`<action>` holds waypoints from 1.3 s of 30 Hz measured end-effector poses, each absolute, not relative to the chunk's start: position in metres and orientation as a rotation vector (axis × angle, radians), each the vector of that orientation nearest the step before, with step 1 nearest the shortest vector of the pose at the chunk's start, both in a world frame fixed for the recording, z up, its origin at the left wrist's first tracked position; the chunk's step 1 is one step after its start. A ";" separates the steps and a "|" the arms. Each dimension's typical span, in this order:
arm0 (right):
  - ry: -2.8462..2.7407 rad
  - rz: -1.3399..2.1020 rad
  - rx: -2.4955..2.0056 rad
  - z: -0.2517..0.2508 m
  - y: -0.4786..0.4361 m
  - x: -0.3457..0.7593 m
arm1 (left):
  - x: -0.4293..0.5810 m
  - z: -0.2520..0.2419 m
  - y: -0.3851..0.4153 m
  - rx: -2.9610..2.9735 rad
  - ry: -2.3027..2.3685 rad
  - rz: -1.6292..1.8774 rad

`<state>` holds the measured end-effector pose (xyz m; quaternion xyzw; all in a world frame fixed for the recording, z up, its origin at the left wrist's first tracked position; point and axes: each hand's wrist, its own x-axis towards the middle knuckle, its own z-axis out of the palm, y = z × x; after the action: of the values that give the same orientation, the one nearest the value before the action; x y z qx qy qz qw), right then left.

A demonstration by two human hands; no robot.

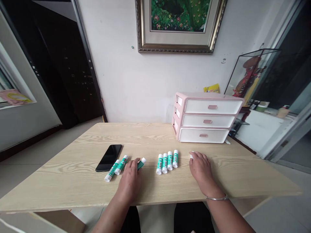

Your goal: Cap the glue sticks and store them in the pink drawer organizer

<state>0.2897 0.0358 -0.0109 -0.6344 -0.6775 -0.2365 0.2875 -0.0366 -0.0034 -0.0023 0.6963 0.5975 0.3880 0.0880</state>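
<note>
My left hand [131,176] is closed around a green-and-white glue stick [141,164], whose white end points up and right. Just left of it, two more glue sticks [121,165] lie slanted on the table, beside a black phone [109,157]. Several glue sticks [164,163] lie side by side in a row between my hands, close together. My right hand [200,166] rests to the right of that row, fingers curled over a glue stick [191,155]; only a white end of it shows, the remainder being hidden under the fingers.
A pink-and-white drawer unit [207,118] stands at the back right of the wooden table [141,134], with a yellow packet [212,88] behind its top. The wall [136,87] rises behind the table. The table's front edge is close to my legs.
</note>
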 end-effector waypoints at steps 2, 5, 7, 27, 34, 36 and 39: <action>-1.816 -0.619 -1.703 -0.010 0.035 0.289 | -0.036 0.005 -0.002 1.927 1.611 1.187; -1.816 -0.596 -1.717 -0.012 0.035 0.291 | -0.034 0.014 0.000 1.689 1.414 1.169; -1.827 -0.588 -1.707 -0.015 0.036 0.294 | -0.033 0.015 0.001 1.547 1.275 1.172; -1.833 -0.461 -1.595 -0.018 0.032 0.292 | -0.030 0.008 -0.005 1.346 0.995 1.091; -1.482 -0.042 -1.149 0.025 0.014 0.241 | -0.028 0.009 -0.007 1.308 0.898 1.071; -1.508 0.089 -1.044 0.038 0.008 0.217 | -0.028 0.012 -0.008 1.326 0.903 1.053; -1.604 0.217 -0.919 0.049 0.006 0.185 | -0.029 0.014 -0.010 1.341 0.918 1.026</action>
<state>0.1853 0.0063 0.0487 -0.3961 -0.6911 0.0935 0.5973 -0.0293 -0.0099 0.0139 0.5719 0.3917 0.4374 0.5728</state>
